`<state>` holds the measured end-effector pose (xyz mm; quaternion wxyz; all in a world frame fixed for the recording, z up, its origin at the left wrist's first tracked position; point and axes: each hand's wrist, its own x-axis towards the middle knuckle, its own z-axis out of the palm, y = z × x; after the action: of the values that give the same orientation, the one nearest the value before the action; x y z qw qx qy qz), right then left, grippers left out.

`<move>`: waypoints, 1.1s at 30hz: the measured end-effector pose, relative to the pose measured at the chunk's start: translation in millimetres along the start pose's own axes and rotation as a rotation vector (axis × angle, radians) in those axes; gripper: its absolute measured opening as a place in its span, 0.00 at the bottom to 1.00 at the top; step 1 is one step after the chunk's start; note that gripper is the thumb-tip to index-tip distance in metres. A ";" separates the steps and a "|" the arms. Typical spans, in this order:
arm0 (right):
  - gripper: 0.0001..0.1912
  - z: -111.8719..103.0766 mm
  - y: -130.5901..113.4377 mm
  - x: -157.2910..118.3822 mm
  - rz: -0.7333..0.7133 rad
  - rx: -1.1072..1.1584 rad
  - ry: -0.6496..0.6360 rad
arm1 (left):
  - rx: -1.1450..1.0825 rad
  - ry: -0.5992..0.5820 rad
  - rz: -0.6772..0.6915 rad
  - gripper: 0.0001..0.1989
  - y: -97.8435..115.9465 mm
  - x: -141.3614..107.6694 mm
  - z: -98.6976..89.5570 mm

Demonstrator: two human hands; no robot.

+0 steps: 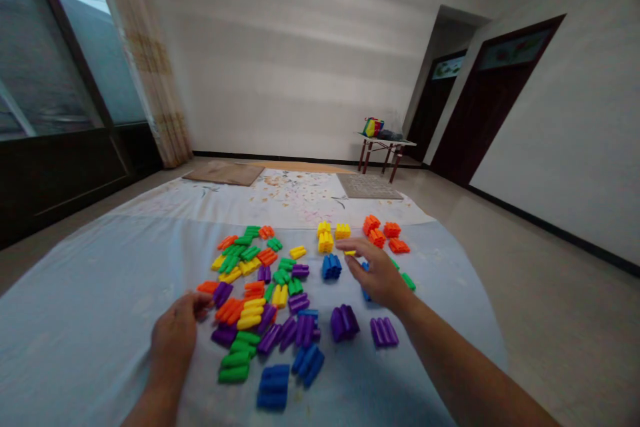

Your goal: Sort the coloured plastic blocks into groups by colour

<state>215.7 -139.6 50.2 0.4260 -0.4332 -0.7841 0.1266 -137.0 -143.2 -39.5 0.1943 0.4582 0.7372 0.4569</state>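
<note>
My left hand is curling at 11 o'clock beside the purple blocks; my right hand is spreading at 1 o'clock near a yellow block, whether pinching I cannot tell, above the sheet.

The left hand sits low with its fingers loosely curled and turned inward, its forearm rising from the bottom edge. The right hand reaches farther forward, palm down, fingers slightly spread, its bare arm stretching in from the lower right.
</note>
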 end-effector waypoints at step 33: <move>0.14 129.0 -75.7 -28.2 -0.163 -0.188 -0.352 | -0.035 -0.060 0.106 0.21 -0.9 -24.4 -1.0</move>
<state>79.4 -184.6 -0.6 0.2490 -0.3774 -0.8872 0.0921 -125.8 -164.6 -42.9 0.1996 0.5067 0.6977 0.4655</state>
